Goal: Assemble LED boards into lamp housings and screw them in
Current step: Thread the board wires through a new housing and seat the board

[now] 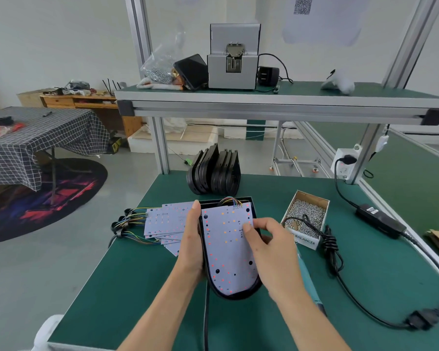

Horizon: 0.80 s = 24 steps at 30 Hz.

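A white LED board (226,252) with red and orange dots lies inside a black lamp housing (235,293) on the green table. Coloured wires (230,200) leave the board's far end. My left hand (192,239) grips the housing's left side, fingers straight along its edge. My right hand (266,239) rests at the board's right edge, thumb and fingers pinching it. A loose pile of more LED boards (162,221) with wires lies just left. Empty black housings (214,172) stand stacked behind. A cardboard box of screws (306,216) sits to the right.
A teal electric screwdriver (312,290) lies under my right forearm, its black cable (331,247) coiled beside the screw box. A power adapter (379,220) sits far right. On the upper shelf stands a grey screw feeder (233,57). The table's left edge (117,249) is close.
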### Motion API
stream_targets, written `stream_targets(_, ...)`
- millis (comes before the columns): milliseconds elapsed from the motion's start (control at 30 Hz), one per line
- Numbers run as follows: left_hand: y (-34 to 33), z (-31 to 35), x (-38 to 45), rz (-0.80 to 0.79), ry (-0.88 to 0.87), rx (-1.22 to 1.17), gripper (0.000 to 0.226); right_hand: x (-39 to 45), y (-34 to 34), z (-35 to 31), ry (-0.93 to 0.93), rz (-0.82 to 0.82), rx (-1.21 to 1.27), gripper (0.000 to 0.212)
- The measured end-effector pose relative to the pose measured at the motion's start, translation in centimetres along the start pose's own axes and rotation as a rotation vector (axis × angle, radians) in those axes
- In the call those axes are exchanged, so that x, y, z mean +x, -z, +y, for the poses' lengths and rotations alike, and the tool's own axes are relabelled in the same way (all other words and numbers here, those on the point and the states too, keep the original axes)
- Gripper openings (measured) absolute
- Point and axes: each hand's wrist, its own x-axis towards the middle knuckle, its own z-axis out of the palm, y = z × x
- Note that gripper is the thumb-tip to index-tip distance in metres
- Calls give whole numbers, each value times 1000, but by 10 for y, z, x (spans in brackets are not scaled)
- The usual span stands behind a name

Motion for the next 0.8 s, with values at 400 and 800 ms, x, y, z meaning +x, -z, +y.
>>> stream_targets(400,-6,2,-1,-37,-40,-39,58,-4,5,14,56,-100,-38,32)
stream_targets(800,-2,8,-5,111,-90,391,51,-6,5,17,50,-74,42,18)
